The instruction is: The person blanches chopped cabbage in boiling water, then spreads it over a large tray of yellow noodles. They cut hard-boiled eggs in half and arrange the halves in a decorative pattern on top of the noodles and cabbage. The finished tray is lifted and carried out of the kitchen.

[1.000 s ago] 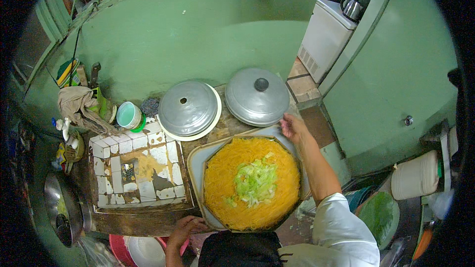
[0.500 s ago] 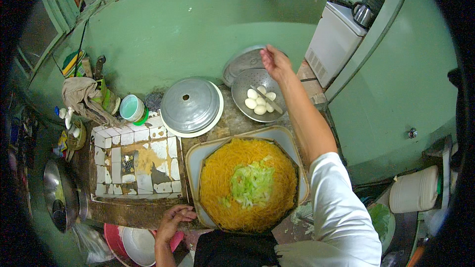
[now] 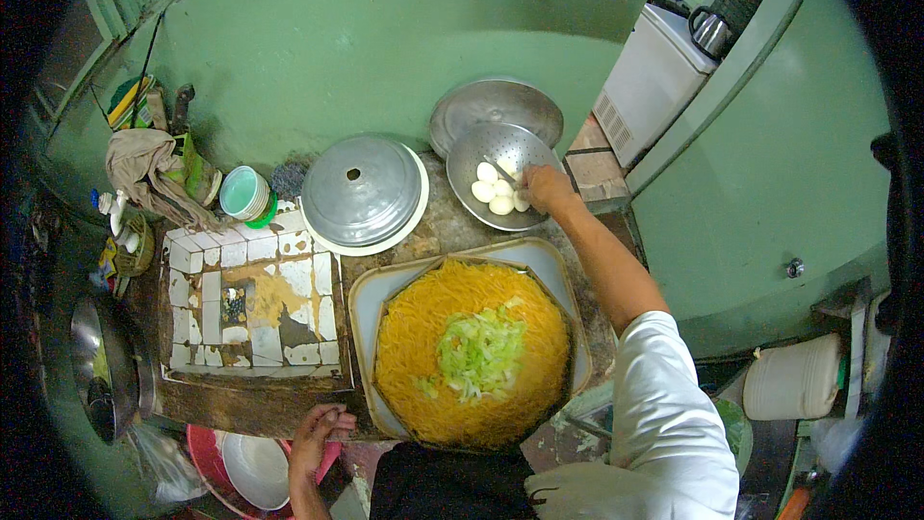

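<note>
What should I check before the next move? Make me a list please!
1. Lid off the colander: ok, it sits behind it.
2. White eggs in the colander: ok, bunched together.
3. Right hand gripping the long utensil: cannot tell, the hand hides its near end.
4. Left hand empty: ok, nothing seen in it.
5. Greens on the noodles: ok, heaped near the middle.
6. Tray fully on the counter: cannot tell, its near edge is hidden.

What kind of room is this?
It looks like a kitchen, though I can't tell whose. There's a tiled basin like a sink, a big round of what look like yellow noodles topped with chopped greens, and peeled-looking eggs in a metal strainer.
</note>
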The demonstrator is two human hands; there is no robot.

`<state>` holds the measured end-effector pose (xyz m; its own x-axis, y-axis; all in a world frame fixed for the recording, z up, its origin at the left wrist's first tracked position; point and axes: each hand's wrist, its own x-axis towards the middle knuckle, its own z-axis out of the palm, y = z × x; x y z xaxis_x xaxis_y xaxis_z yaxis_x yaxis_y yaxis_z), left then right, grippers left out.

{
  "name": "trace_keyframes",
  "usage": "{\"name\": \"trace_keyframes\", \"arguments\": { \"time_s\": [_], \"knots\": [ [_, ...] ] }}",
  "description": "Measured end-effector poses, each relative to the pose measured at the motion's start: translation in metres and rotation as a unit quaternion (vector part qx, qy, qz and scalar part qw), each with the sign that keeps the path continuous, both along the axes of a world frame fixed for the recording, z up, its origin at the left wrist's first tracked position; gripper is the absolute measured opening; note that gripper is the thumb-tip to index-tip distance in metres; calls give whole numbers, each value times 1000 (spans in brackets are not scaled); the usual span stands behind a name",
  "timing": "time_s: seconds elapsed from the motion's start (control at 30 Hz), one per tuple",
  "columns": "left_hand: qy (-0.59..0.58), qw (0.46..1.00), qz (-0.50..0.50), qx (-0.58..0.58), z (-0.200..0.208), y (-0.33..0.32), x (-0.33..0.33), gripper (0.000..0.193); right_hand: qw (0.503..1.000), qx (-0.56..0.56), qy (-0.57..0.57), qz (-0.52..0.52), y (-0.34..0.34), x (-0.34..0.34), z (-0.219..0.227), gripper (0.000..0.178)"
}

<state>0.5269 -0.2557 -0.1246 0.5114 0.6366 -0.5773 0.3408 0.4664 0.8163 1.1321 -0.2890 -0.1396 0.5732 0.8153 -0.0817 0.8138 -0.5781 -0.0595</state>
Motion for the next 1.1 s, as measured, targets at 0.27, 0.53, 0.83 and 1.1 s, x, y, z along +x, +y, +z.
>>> {"name": "trace_keyframes", "arguments": {
  "time_s": [0.27,0.53,0.83,1.1],
  "knots": [
    [-33,999,-30,-5,-20,12,1,36,964,260,51,-19,-71,-44,28,19],
    [-52,990,-131,5,-31,38,5,37,925,295,200,-131,-215,-282,16,21],
    [-92,865,-475,-131,-58,45,-5,31,914,320,159,-193,-220,-408,-11,16],
    [12,880,-457,132,-195,-31,-99,26,933,278,162,-162,-247,-395,21,26]
  ]
}}
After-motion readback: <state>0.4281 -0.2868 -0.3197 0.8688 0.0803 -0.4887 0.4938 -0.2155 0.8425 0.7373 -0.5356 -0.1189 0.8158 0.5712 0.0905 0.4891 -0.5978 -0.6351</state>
